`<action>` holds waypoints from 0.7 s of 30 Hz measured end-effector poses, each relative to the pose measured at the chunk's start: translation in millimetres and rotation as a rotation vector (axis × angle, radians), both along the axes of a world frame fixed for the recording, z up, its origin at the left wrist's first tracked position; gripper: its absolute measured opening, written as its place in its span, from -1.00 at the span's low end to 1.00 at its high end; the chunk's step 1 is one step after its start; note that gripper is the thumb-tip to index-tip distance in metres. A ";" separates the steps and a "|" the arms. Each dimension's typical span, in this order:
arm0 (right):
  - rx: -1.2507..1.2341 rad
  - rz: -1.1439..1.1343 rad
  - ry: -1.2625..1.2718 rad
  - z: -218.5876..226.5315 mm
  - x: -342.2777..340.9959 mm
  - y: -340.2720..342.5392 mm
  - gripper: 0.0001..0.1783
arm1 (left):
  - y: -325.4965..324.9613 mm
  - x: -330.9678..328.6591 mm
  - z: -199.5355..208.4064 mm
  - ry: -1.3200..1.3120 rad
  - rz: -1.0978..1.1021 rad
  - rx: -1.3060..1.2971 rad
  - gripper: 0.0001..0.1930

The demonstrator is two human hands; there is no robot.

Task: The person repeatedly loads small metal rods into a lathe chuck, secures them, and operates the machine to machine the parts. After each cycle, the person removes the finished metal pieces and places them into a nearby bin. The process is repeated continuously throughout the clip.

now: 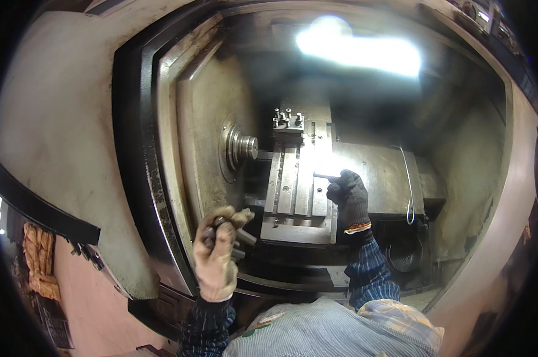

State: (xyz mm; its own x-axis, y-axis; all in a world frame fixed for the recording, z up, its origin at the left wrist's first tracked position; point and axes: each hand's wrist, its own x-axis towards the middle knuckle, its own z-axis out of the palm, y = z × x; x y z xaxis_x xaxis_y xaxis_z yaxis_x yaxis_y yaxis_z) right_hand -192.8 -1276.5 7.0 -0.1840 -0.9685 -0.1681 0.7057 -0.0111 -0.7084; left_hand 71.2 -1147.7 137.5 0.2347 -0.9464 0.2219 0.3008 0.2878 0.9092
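My left hand (215, 253), in a pale, stained work glove, is closed with its fingers curled over dark small pieces that I cannot make out. Grey cylindrical metal pieces (245, 237) show just beyond it; whether it touches them is unclear. My right hand (350, 196), in a dark glove, pinches a thin metal rod (325, 175) that points left over the slotted cross slide (289, 187) of a lathe. Left of the slide, the round spindle nose with its collet (245, 147) sticks out of the headstock wall. A tool block with several bolts (288, 123) stands at the slide's far end.
A bent wire hook (410, 196) hangs against the metal cover (382, 172) right of the slide. The black-edged machine opening (135, 143) curves along the left. A bright lamp (364, 50) glares at the back. Outside, at far left, hangs a stained work glove (40, 256).
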 end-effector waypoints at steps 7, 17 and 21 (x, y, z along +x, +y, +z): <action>0.037 0.069 0.183 -16.6 57.1 -59.2 -0.52 | 72.6 48.2 25.9 -0.050 0.375 -0.031 -0.55; -0.120 -0.235 0.591 -73.0 146.6 -163.7 -0.68 | 114.0 126.1 74.8 -0.322 1.150 0.007 -0.64; -0.124 -0.112 0.495 -64.8 156.4 -149.3 -0.66 | 117.3 188.9 49.3 -0.448 1.029 -0.020 -0.69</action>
